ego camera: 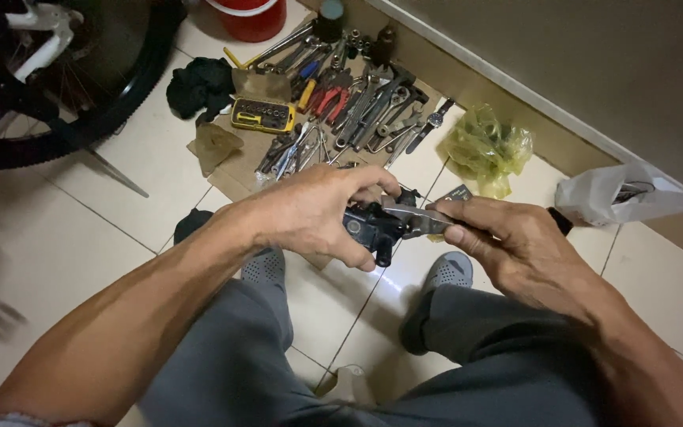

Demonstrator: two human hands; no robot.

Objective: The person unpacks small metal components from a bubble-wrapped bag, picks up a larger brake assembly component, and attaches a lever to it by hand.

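Right now both hands are up over the person's knees, and they hold one thing between them. The left hand (310, 209) is curled around a small black metal part (373, 228), with the fingers over the top and the thumb under it. The right hand (511, 237) pinches a flat grey metal tool (420, 221) between thumb and fingers, and the tip of that tool touches the black part. So both hands are closed on something, not loose.

The black part is in the air, above the grey shoes (448, 270) and the pale tiled floor (57, 245).

Farther away on the floor lies a piece of brown cardboard (235, 178) with lots of tools on it. You can see many silver wrenches (373, 107), red-handled pliers (327, 103) and a yellow case of small bits (262, 115). A dark cloth (199, 85) sits just beside the case. A red bucket (250, 16) stands at the top. A crumpled yellow-green plastic bag (485, 149) lies near the wall, and a white plastic bag (618, 196) lies to its right. A black bike wheel (88, 79) is at the top left.
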